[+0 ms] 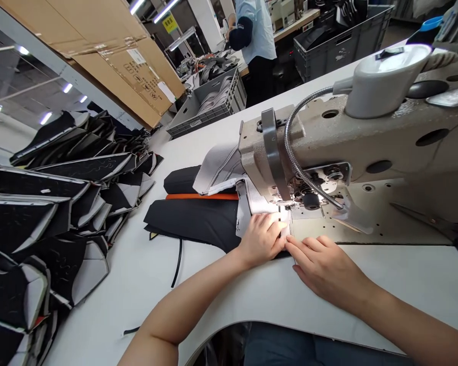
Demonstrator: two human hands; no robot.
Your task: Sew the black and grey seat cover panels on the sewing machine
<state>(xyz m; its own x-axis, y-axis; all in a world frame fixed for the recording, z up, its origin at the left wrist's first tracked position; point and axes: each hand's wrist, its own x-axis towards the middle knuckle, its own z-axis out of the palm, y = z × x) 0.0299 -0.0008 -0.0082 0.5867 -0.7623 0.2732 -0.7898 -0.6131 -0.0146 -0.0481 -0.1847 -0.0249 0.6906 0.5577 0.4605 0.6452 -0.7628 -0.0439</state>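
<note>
A black and light grey fabric piece [198, 218] with an orange stripe [202, 196] lies under the head of a sewing machine [316, 137]. My left hand [261, 239] presses on its pale edge just in front of the lit needle area, fingers curled and thumb toward the right. Close against it, my right hand [324, 264] pinches the near edge of the same fabric with its fingertips. The two hands almost meet at that edge. Part of the fabric is hidden beneath my left hand and the machine head.
Stacked black and grey sewn pieces [34, 218] fill the left of the white table [137, 284]. Scissors [427, 216] lie by the machine bed. Black strips [177, 264] lie near my left arm. Beyond are cardboard [125, 66], grey crates [209, 109] and a standing person [255, 35].
</note>
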